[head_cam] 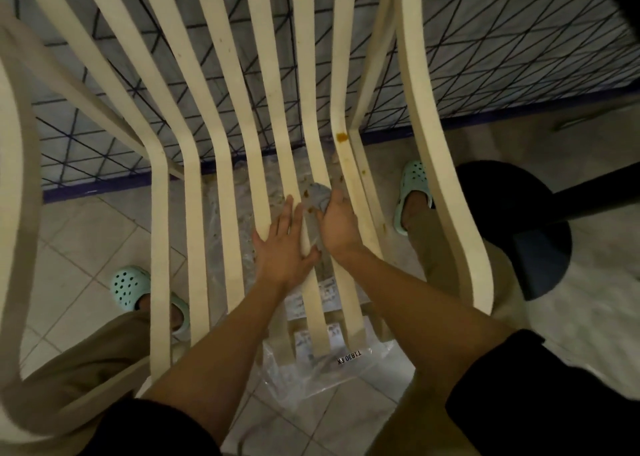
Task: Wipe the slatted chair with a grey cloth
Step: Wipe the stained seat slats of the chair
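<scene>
1. Far left: curved cream armrest of the slatted chair (195, 220) loops down the frame edge; pale tiled floor (69, 233) shows through the gaps
2. Lower left: mint clog (130, 285) w/ holes on the person's left foot, khaki trouser leg beside it, partly behind a slat
3. Behind the chair back: wall panel (485, 57) w/ dark criss-cross lines, blue strip along its base
4. Centre, under the seat: clear plastic sheet (311, 376) on the floor, w/ printed black text on it
5. Left grip (284, 237): released, lies flat on the seat slats, fingers straight & pointing away from the person, thumb spread to the right; black sleeve at the upper arm
6. Grey cloth (318, 194): bunched up on a seat slat near where seat bends into back, just right of the left fingertips, brownish spots on it
7. Right grip (337, 223): grasping the grey cloth, fingers curled over it, pressing it onto the slat; the two grips sit just beside each other
8. Orange-brown stain (341, 137) on the next slat, above the right grip; smaller specks lower on the same slat
9. Right of the slats: second mint clog (414, 192) on the right foot, partly behind the outer slat
10. Far right: black round base (512, 230) on the floor, dark bar crossing above it; what it belongs to, can't tell
</scene>
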### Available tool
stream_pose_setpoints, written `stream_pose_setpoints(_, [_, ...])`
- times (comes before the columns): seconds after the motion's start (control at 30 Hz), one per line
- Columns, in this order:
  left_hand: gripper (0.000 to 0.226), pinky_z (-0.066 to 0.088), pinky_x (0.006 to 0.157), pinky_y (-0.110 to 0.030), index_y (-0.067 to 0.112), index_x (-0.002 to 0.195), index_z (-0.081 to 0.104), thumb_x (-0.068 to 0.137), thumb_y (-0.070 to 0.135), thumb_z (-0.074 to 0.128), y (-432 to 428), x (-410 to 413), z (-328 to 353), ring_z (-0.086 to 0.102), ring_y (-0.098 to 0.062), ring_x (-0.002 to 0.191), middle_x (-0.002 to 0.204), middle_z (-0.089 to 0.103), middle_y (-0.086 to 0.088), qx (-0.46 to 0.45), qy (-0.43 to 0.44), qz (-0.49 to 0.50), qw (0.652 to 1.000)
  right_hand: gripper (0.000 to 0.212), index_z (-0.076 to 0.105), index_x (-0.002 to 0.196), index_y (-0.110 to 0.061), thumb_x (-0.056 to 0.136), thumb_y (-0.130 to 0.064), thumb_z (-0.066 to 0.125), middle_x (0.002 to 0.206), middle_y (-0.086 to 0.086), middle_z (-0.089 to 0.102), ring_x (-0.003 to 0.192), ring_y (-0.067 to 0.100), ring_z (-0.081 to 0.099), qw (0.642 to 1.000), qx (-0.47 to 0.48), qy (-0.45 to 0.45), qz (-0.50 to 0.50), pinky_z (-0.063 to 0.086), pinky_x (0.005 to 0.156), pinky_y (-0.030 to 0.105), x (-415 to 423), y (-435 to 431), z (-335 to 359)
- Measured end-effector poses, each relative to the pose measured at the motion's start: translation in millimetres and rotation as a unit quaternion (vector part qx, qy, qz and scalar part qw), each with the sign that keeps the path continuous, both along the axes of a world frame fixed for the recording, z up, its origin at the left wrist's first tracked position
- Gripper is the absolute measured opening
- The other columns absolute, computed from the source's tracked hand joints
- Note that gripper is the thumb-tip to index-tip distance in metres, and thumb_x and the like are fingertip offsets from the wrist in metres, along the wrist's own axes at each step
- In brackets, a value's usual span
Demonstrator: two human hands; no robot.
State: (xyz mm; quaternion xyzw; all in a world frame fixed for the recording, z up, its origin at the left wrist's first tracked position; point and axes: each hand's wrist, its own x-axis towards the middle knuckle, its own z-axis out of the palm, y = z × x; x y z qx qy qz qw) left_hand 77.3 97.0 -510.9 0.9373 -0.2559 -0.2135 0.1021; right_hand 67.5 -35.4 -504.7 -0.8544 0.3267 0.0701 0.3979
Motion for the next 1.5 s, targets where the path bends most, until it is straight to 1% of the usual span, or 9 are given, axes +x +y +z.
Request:
stream_pose_setpoints(0.23, [0.092,0.014,0.111,-0.070,0.016,0.156,-0.001,0.091,0.051,0.054,1.0,-13.3,15.3,0.031,-0.017,0.143,0.161,-0.021,0.006,0.015,0.058,0.027,0.998,0.036,0.039,0.129,-0.003,0.098,-0.020,0.048,0.121,0.020,0.053,0.107,0.037,0.055,1.000,0.014,0.008,-0.006,0.046,0.088,0.041,-80.0,31.7,6.6])
stream_pose_setpoints(0.37, [0.092,0.014,0.107,-0.074,0.015,0.156,-0.005,0.093,0.047,0.055,12.2,-27.7,18.3,0.048,-0.015,0.129,0.159,-0.026,0.005,0.024,0.057,0.028,0.998,0.043,0.039,0.131,-0.011,0.097,-0.032,0.054,0.120,0.013,0.053,0.105,0.030,0.059,0.999,0.051,-0.019,-0.007,0.052,0.084,0.039,-119.9,56.9,8.8])
stream_pose_setpoints(0.47, [0.086,0.010,0.109,-0.071,0.017,0.154,-0.013,0.098,0.044,0.046,25.7,-39.8,19.0,0.041,-0.014,0.135,0.156,-0.033,0.007,0.032,0.080,0.012,0.996,0.056,0.036,0.140,-0.012,0.098,-0.048,0.047,0.133,0.012,0.047,0.119,0.028,0.052,0.996,0.075,-0.025,-0.038,0.046,0.096,0.037,-147.0,75.2,13.4])
stream_pose_setpoints(0.53, [0.082,0.008,0.112,-0.068,0.019,0.153,-0.018,0.100,0.044,0.039,33.5,-44.9,23.2,0.030,-0.013,0.143,0.153,-0.036,0.010,0.036,0.081,-0.005,0.996,0.071,0.021,0.153,-0.016,0.098,-0.059,0.033,0.153,0.009,0.033,0.137,0.027,0.038,0.993,0.109,-0.007,-0.050,0.035,0.109,0.037,-156.9,82.9,20.6])
stream_pose_setpoints(0.6, [0.078,0.005,0.113,-0.066,0.020,0.153,-0.019,0.101,0.045,0.035,37.5,-46.0,26.5,0.024,-0.013,0.145,0.154,-0.035,0.010,0.032,0.079,-0.014,0.996,0.070,0.011,0.157,-0.020,0.100,-0.058,0.026,0.161,0.005,0.020,0.145,0.024,0.027,0.990,0.126,0.006,-0.058,0.026,0.115,0.036,-158.8,85.2,21.4])
stream_pose_setpoints(0.77, [0.072,-0.001,0.112,-0.066,0.025,0.152,-0.020,0.103,0.047,0.028,40.4,-45.5,23.6,0.012,-0.010,0.148,0.154,-0.034,0.014,0.022,0.084,-0.013,0.996,0.055,0.020,0.153,-0.011,0.105,-0.033,0.037,0.147,0.013,0.039,0.125,0.028,0.049,0.999,0.040,0.007,-0.023,0.042,0.100,0.035,-152.4,83.8,18.9])
stream_pose_setpoints(0.97, [0.066,-0.008,0.112,-0.063,0.027,0.154,-0.014,0.102,0.053,0.017,40.6,-52.9,18.7,0.015,-0.009,0.147,0.156,-0.029,0.016,-0.009,0.044,0.013,0.999,0.045,0.032,0.145,-0.010,0.105,-0.032,0.036,0.129,0.013,0.053,0.110,0.029,0.057,1.000,0.015,0.003,-0.024,0.049,0.088,0.038,-144.2,80.3,12.4])
stream_pose_setpoints(1.13, [0.069,-0.003,0.113,-0.063,0.027,0.153,-0.016,0.093,0.058,-0.006,40.3,-57.4,7.4,0.014,-0.008,0.148,0.156,-0.030,0.015,-0.027,-0.012,0.022,0.999,0.040,0.039,0.138,-0.008,0.106,-0.031,0.034,0.125,0.015,0.055,0.107,0.029,0.059,0.999,0.004,-0.003,-0.031,0.047,0.084,0.035,-120.8,71.5,10.8])
stream_pose_setpoints(1.5, [0.065,0.008,0.113,-0.064,0.026,0.154,-0.016,0.097,0.049,0.005,29.4,-48.0,1.7,0.029,-0.009,0.143,0.157,-0.030,0.013,-0.007,-0.037,0.034,0.999,0.031,0.047,0.124,-0.008,0.104,-0.030,0.037,0.120,0.017,0.058,0.107,0.033,0.058,0.998,0.006,-0.020,-0.052,0.050,0.088,0.041,-37.3,38.8,-5.3])
